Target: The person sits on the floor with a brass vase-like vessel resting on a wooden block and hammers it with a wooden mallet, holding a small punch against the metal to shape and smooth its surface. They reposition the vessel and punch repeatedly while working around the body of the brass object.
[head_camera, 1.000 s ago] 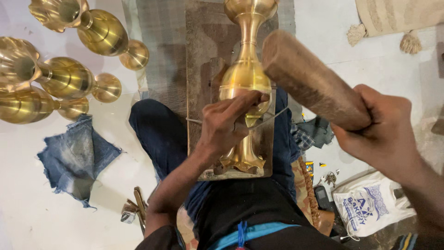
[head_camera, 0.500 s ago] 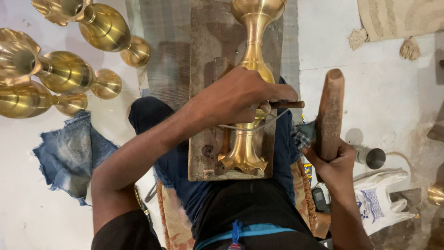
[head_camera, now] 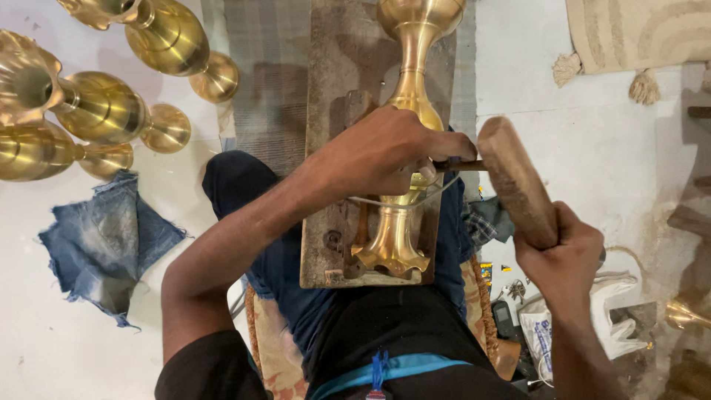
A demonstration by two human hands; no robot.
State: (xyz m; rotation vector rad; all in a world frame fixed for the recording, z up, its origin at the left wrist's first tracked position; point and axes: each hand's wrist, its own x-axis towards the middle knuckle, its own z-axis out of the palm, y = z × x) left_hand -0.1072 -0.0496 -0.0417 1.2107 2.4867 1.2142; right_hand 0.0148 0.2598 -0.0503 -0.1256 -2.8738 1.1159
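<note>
A tall brass vase (head_camera: 404,126) lies along a worn wooden board (head_camera: 333,89) resting over my legs, its flared foot toward me. My left hand (head_camera: 378,152) presses on the vase's middle and grips a thin metal tool (head_camera: 459,166) that points right. My right hand (head_camera: 559,255) is closed around the handle of a thick wooden mallet (head_camera: 515,178), whose head meets the free end of the tool. A thin wire (head_camera: 396,200) loops across the vase below my left hand.
Several finished brass vases (head_camera: 96,104) lie on the white floor at the upper left. A frayed blue denim rag (head_camera: 107,241) lies left of my leg. A white printed bag (head_camera: 615,326) and small tools lie at the lower right; a fringed mat (head_camera: 637,37) lies at the top right.
The mallet was raised high, then dropped upright beside my leg, and now tilts in against the end of the metal tool. My left hand stays on the vase.
</note>
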